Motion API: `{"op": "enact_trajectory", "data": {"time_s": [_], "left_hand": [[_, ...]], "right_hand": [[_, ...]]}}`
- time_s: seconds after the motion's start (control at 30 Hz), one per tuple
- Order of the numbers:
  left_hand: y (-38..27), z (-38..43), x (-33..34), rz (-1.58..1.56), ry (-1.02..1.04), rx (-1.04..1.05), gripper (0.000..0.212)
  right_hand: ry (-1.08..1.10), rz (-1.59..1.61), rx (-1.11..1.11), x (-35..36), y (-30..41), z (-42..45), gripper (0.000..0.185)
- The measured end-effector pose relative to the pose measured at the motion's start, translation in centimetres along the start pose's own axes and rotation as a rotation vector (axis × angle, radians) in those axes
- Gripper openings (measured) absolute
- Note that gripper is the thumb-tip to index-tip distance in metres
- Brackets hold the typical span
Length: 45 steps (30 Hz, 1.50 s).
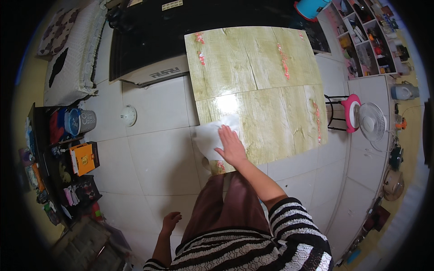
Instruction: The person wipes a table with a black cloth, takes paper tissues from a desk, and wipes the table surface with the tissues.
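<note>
My right hand (232, 146) lies flat on a white cloth (208, 137), pressing it against the tabletop with the fingers pointing away from me. The cloth is spread over the near left corner of a table (271, 118) with a glossy wood-grain cover printed with pink flowers, and part of it reaches past the left edge. My left hand (172, 222) hangs beside my left leg, away from the table. Its fingers are loosely bent, and nothing shows in it.
Beyond the table stands a long black-topped cabinet (152, 44) with a blue bucket (310, 8). A pink chair (352, 113) and white fan (372, 122) are at the right. A round white object (128, 116) rests on the tiled floor, left. Dark shelves (44, 145) line the far left.
</note>
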<state>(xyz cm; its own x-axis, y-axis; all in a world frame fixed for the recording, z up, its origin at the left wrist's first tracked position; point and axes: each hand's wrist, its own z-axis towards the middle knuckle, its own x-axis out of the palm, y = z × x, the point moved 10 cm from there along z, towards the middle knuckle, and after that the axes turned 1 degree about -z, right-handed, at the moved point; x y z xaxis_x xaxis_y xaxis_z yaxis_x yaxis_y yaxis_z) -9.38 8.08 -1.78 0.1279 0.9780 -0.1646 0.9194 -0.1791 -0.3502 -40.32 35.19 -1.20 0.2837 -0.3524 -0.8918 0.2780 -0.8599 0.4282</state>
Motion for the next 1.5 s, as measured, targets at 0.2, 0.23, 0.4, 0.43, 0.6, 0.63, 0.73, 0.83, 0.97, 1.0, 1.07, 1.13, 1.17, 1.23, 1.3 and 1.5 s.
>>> {"op": "enact_trajectory", "data": {"time_s": [0.2,0.23,0.4,0.43,0.6,0.63,0.73,0.83,0.97,1.0,1.07,1.13,1.17,1.23,1.3,1.5], "left_hand": [[1.6,0.5,-0.2,-0.016,0.035,-0.004,0.029],[1.9,0.5,0.1,-0.025,0.072,-0.019,0.033],[2.9,0.5,-0.6,0.089,0.061,-0.016,0.03],[2.9,0.5,-0.9,0.076,0.052,0.003,0.029],[2.1,0.3,-1.7,0.116,0.043,0.01,0.027],[1.9,0.4,-1.8,0.135,0.054,0.028,0.026],[1.7,1.1,-2.4,0.125,0.034,0.033,0.024],[1.3,1.0,-2.1,-0.002,0.02,0.013,0.024],[1.4,1.4,-1.0,0.064,0.069,0.019,0.021],[1.7,1.5,-0.9,0.077,0.08,0.022,0.021],[2.3,1.6,-1.1,0.046,0.066,0.002,0.02],[2.6,1.7,-1.4,0.027,0.052,-0.024,0.016],[2.8,1.9,-1.5,0.016,0.055,-0.029,0.015],[2.0,2.3,-1.8,0.021,0.06,-0.032,0.013],[0.2,2.4,-2.0,0.077,0.05,-0.012,0.013],[-3.3,3.5,-1.2,0.089,0.035,0.017,0.012]], "right_hand": [[-0.277,-0.143,0.36,-6.2,-12.2,-5.4,0.072],[-0.308,-0.134,0.391,-7.0,-13.0,-4.6,0.072],[-0.334,-0.127,0.27,-5.9,-8.9,2.4,0.072],[-0.273,-0.147,0.219,-4.5,-6.3,2.9,0.072],[0.004,-0.037,0.024,1.5,2.1,-1.9,0.07],[0.0,-0.037,0.028,1.8,2.7,-3.6,0.07],[0.06,0.022,0.008,2.4,2.0,-7.4,0.07],[-0.075,0.003,0.342,0.5,-4.3,-10.4,0.071],[-0.332,-0.118,0.581,-4.5,-11.8,-10.7,0.07],[-0.416,-0.097,0.623,-5.7,-12.9,-9.7,0.07],[-0.487,-0.045,0.607,-5.9,-12.7,-7.8,0.07],[-0.409,0.084,0.425,-3.7,-8.4,-5.9,0.069],[-0.442,0.102,0.291,-3.0,-5.8,-6.2,0.07],[-0.398,0.137,0.292,-2.4,-4.9,-7.9,0.072],[-0.356,0.167,0.293,-1.9,-5.8,-8.8,0.075],[-0.464,-0.136,0.828,-7.3,-19.0,-16.4,0.074]]}}
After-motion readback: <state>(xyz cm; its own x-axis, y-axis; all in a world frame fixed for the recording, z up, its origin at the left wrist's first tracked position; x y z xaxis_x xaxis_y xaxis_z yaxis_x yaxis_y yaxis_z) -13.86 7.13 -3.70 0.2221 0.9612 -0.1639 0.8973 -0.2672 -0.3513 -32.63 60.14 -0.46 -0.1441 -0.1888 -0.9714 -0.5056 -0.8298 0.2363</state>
